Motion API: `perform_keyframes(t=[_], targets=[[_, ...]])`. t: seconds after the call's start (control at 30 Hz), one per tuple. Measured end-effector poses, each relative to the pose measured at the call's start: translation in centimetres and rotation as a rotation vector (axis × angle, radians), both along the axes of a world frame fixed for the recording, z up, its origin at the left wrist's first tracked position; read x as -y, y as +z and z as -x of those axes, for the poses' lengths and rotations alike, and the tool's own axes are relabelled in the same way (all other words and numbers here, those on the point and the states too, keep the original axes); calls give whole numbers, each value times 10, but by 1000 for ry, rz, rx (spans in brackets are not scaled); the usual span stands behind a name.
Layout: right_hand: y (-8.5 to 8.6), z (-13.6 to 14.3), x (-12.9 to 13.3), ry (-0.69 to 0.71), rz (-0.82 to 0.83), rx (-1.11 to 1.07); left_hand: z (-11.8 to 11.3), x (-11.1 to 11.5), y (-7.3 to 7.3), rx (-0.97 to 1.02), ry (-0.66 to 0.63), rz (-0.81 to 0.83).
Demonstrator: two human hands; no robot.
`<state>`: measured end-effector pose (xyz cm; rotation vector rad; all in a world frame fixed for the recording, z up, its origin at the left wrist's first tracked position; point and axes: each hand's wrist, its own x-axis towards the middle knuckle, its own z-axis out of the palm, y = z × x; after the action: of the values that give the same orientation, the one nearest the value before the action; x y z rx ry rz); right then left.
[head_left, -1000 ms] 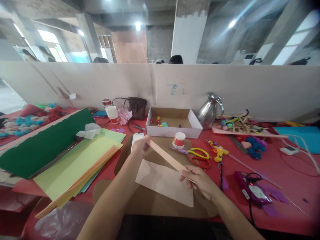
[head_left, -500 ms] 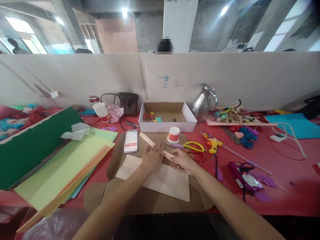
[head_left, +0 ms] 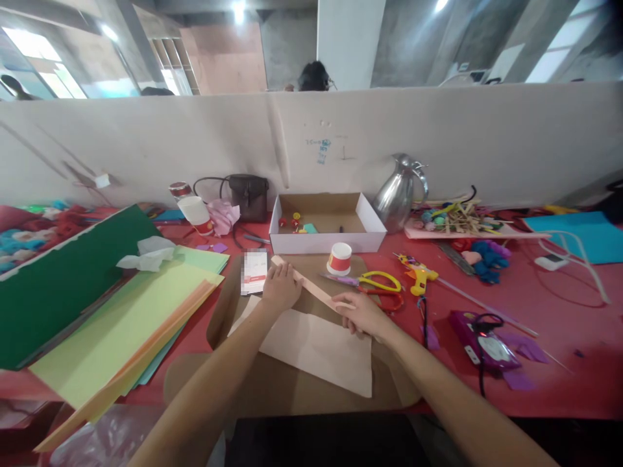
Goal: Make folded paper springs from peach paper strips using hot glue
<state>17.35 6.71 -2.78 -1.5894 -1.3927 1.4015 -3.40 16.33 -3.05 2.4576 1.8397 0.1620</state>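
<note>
A narrow strip of folded paper [head_left: 318,293], pale peach, lies slantwise on the brown cardboard [head_left: 224,305]. My left hand [head_left: 282,287] rests flat over its upper left part, with the fingers stretched out on it. At the lower right end, my right hand [head_left: 361,313] is closed, pinching the strip between thumb and fingers. Just below both hands lies a pale paper sheet [head_left: 316,347], partly under my left wrist. A white card [head_left: 254,272] with red print is close beside my left hand. Scissors [head_left: 382,282] with yellow and red handles lie beyond my right hand.
A paper cup [head_left: 339,259] stands before an open white box [head_left: 326,244] with small items. A steel jug [head_left: 396,194] is behind. A yellow glue gun [head_left: 419,280] and a purple device [head_left: 481,344] lie right; coloured paper sheets [head_left: 131,324] lie left.
My left hand has slid up and left along the strip, uncovering its middle. My right hand has shifted slightly right, still on the lower end. The view has shifted a little.
</note>
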Motion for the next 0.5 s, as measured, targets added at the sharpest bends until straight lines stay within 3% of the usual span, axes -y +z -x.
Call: perform_keyframes(t=[0.1,0.33,0.43,0.5], targets=[[0,-5,4,40,-53,143,-5,-1,3,7,55,34],[21,-14,33,30,-373,859,-16,0,-2,31,123,28],[30,-17,58,-41,-443,929,-19,2,4,69,68,-85],[29,-19,74,-15,-496,922,-18,10,14,127,-6,-175]])
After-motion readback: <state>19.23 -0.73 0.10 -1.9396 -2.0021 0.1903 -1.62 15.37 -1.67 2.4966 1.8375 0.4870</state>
